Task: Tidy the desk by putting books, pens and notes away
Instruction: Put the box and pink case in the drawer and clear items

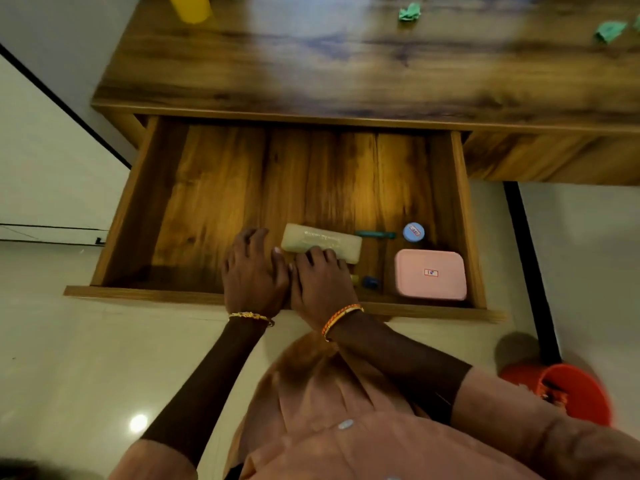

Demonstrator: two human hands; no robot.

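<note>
The desk's wooden drawer (149, 202) is pulled wide open. A pale translucent pencil case (322, 239) lies flat near its front. My right hand (320, 282) reaches in from the front, its fingers bent over the case's near edge. My left hand (254, 271) is just left of it on the drawer floor, fingers loosely curled and holding nothing, with the thumb close to the case's left corner. A teal pen (375, 234) lies right of the case. Crumpled green notes (409, 12) (610, 31) sit on the desktop (346, 71).
In the drawer's right end are a pink lidded box (430, 274), a small blue-capped jar (414, 232) and a small blue item (370, 282). A yellow cylinder (189, 8) stands at the desk's far left. An orange bin (575, 393) is on the floor at my right.
</note>
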